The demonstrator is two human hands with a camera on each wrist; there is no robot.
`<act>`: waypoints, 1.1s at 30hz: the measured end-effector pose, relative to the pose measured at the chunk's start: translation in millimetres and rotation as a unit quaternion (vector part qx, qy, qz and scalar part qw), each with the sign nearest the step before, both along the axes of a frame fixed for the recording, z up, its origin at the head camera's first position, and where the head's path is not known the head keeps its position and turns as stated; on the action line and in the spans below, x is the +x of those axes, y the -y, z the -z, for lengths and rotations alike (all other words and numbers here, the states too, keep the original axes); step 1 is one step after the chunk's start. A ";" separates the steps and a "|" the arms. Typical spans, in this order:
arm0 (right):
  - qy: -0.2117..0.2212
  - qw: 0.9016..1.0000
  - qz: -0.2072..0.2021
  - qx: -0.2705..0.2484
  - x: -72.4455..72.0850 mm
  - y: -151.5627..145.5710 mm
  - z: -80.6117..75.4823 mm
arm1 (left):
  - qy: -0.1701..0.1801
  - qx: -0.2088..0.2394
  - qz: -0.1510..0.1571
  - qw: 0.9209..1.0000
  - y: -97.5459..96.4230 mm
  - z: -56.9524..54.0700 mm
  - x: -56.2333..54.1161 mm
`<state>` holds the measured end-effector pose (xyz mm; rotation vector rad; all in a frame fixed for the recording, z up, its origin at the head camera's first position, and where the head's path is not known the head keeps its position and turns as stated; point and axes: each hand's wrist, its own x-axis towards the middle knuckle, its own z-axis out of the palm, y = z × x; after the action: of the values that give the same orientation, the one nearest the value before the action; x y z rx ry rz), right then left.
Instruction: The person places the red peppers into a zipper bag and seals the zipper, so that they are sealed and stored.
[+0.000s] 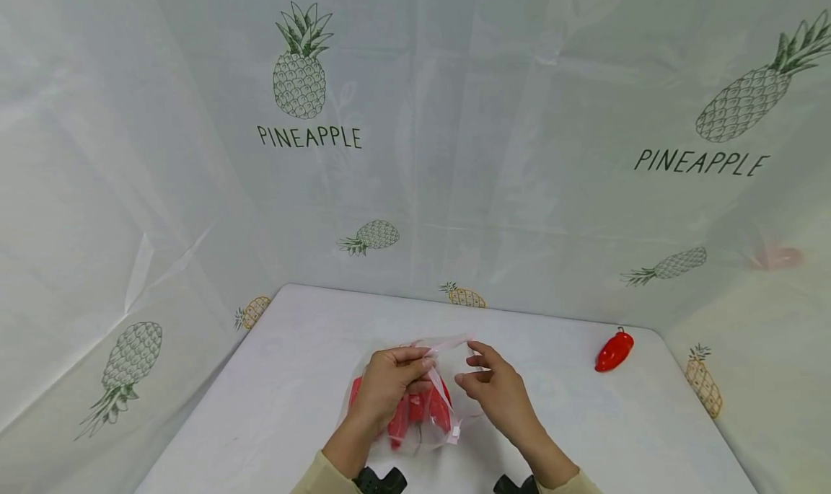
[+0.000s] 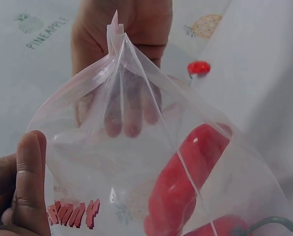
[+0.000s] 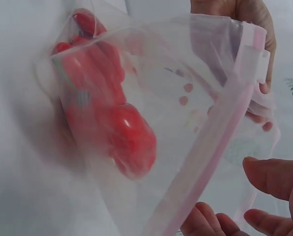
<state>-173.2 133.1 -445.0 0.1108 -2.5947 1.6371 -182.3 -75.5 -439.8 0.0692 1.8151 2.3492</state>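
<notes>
A clear zip bag [image 1: 464, 402] with a pinkish seal strip and a white slider [image 1: 453, 435] stands propped at the near middle of the table. Several red peppers [image 3: 129, 140] lie inside it, one with a green stem showing in the left wrist view. My left hand [image 1: 391, 380] pinches the bag's mouth at its left side. On the right, my right hand [image 1: 498, 391] is at the other side of the mouth, fingers bent loosely and thumb apart from them. Its fingertips touch or nearly touch the plastic; the bag partly covers them in the right wrist view.
A single red pepper [image 1: 614, 350] lies near the far right corner of the white table [image 1: 552, 436]. Pale curtains [image 1: 493, 155] printed with pineapples hang behind and beside the table. A faint red patch [image 1: 777, 258] shows on the right curtain.
</notes>
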 end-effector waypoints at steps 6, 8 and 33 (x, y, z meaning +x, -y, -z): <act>-0.006 1.000 0.007 -0.010 -2.1 -5.8 -4.1 | 0.000 0.002 0.000 1.000 0.7 0.5 -0.2; -0.004 1.000 0.011 -0.015 -3.1 -8.2 -5.3 | 0.000 0.002 -0.001 1.000 0.9 0.4 -0.1; 0.004 0.996 0.082 0.029 -29.2 -92.1 -15.4 | 0.002 0.009 -0.002 1.000 0.0 3.0 -2.5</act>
<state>-202.5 225.2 -429.6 -0.1026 -2.5801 1.5124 -184.8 -75.5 -442.8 0.0625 1.7934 2.3665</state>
